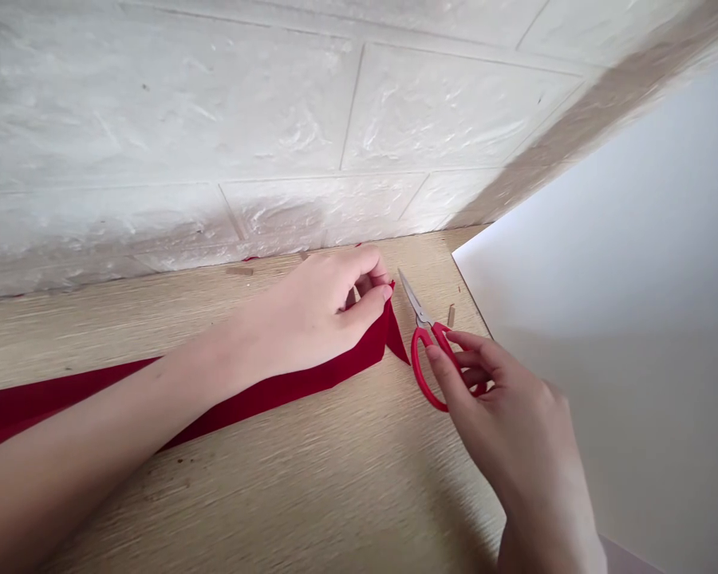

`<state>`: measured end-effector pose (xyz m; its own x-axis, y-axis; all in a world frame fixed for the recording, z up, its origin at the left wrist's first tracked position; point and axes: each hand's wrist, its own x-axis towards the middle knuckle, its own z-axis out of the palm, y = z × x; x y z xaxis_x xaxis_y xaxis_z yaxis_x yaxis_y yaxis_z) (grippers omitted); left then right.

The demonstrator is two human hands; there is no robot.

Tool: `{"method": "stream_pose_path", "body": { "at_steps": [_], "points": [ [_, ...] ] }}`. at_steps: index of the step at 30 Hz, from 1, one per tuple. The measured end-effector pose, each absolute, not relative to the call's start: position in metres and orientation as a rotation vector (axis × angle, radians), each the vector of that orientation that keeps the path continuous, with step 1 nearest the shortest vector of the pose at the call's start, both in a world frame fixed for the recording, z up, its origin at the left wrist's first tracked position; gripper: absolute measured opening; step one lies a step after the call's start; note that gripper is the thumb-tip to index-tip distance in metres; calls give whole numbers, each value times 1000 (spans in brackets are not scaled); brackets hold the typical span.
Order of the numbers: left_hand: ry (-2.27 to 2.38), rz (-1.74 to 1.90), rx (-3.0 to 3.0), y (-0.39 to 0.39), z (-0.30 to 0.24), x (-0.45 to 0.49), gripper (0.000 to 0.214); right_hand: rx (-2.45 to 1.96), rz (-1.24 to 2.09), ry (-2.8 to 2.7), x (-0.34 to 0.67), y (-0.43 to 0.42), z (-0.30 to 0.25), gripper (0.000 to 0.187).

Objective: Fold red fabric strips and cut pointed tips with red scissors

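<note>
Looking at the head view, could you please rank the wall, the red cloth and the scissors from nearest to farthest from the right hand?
1. Scissors: held in the right hand.
2. Red cloth: to the hand's left.
3. Wall: at the back, beyond both.

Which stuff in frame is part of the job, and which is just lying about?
In use:
Red fabric strip, one end pinched in the left hand
Red-handled scissors, held in the right hand

Apparently just lying about:
Brown scrap near the wall
Small brown piece beyond the scissors' handles
</note>
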<state>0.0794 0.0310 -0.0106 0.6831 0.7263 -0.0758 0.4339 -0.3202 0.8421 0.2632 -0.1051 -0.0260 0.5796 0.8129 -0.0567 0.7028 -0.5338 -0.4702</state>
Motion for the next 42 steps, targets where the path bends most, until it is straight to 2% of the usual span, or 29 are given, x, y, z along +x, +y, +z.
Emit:
{"method": "stream_pose_path", "body": {
  "at_steps": [6, 10, 12, 15, 16, 20, 23, 26, 29, 33, 37, 42],
  "points": [
    [881, 393, 2079, 27, -21, 82, 18, -2658, 246, -1255, 279, -95, -22, 33],
    [892, 414, 2067, 24, -30, 86, 16, -2498, 155, -1422, 274, -85, -18, 29],
    [877, 439, 2043, 23, -31, 86, 17, -2234, 328, -1521, 268, -76, -17, 29],
    [861, 497, 2027, 23, -26, 86, 16, -1714, 868, -1627, 259, -61, -25, 28],
    [869, 504, 2019, 23, -23, 86, 17, -1601, 928, -1581, 258, -57, -30, 26],
    [965, 369, 2007, 23, -3, 81, 36, -1469, 947, -1480, 265, -60, -45, 15],
    [1027, 198, 2062, 18, 18, 69, 55, -1307, 929, -1604, 281, -70, -42, 12],
    [1115, -54, 2063, 5, 36, 48, 62, -1077, 868, -1659, 298, -75, -35, 31],
    [1087, -309, 2082, -16, 37, 25, 58, -1108, 817, -1547, 305, -76, -33, 48],
    [1087, -226, 2379, -37, 13, 4, 79, -1349, 697, -1617, 297, -76, -33, 56],
    [1214, -103, 2484, -34, -8, -3, 66, -1471, 607, -1744, 288, -74, -37, 62],
    [1254, -125, 2465, -16, -16, -4, 57, -1504, 613, -1708, 285, -72, -47, 66]
  ]
}}
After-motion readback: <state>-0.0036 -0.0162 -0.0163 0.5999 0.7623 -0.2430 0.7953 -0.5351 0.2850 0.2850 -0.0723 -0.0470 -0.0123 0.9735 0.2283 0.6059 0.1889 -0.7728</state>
